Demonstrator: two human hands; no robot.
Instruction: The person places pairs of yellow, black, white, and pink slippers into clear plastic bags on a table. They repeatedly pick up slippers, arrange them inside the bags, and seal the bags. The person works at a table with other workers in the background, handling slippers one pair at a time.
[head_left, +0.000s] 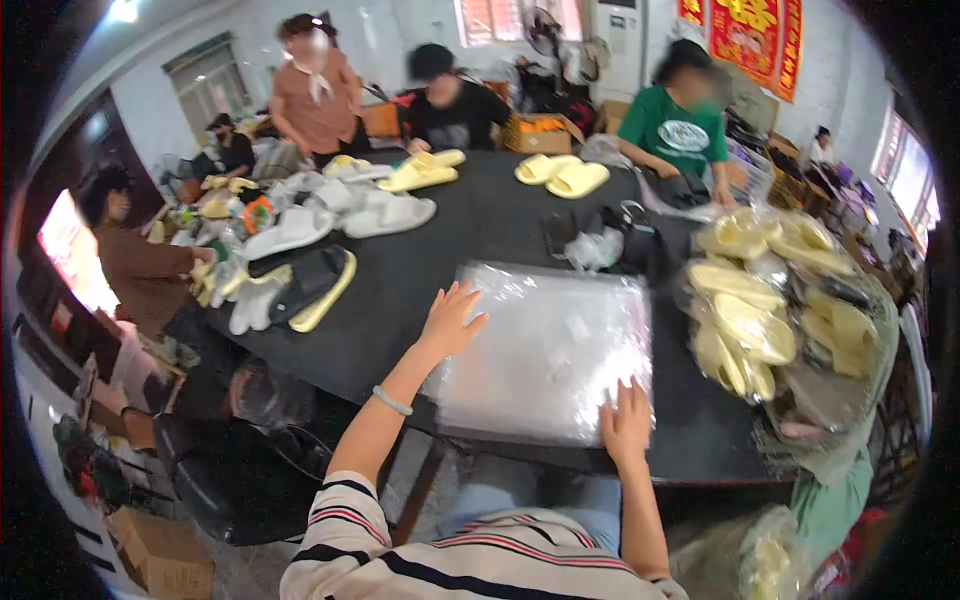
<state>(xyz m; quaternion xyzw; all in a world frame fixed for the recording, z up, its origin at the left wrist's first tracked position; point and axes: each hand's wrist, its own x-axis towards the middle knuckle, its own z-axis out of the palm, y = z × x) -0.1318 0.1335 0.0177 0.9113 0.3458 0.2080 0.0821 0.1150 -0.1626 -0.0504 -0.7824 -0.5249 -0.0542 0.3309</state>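
Observation:
A stack of clear plastic bags (545,350) lies flat on the black table in front of me. My left hand (452,318) rests at the stack's left edge, fingers spread, with a pale bangle on its wrist. Over the lower right corner of the stack lies my right hand (626,415), its fingers stretched out. Neither hand grips anything. Just beyond the stack sits a crumpled clear bag (593,249), with a dark phone-like object (558,235) beside it.
Bagged yellow slippers (745,310) are heaped at the right table edge. A yellow pair (563,175) lies at the far side of the black table (380,300). Grey slippers (390,213) pile up at the left. Several people work around the table. A black chair (215,470) stands lower left.

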